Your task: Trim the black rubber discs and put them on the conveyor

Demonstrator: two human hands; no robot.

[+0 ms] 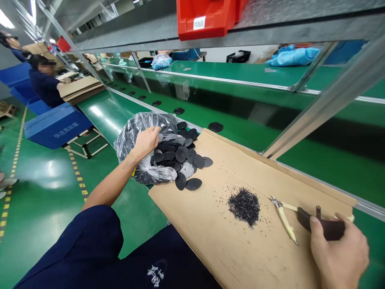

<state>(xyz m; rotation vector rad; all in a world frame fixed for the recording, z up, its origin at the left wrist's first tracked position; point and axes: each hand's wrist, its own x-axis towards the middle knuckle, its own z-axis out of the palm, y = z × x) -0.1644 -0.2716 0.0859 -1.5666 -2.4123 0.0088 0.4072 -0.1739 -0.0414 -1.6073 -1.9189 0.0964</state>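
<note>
My left hand [147,140] is closed, its fingers pinching the edge of a clear plastic bag [129,134]. Dark parts fill the bag, and a heap of flat black oval discs [182,154] spills out beside it onto a cardboard sheet [210,212]. At the right, my right hand [339,249] is wrapped round a curved black plastic part [332,229] with a small post sticking up. Left of that hand lies a pair of nippers [284,220] with pale yellow handles. A pile of tiny black bits [245,206] sits mid-sheet.
Black discs [215,127] lie spaced along the green conveyor belt [240,138] beyond the sheet. A slanted metal post [319,96] rises at the right. Overhead, a red bin [207,20] rests on a shelf. A co-worker [43,82] sits at far left behind a blue box [57,125].
</note>
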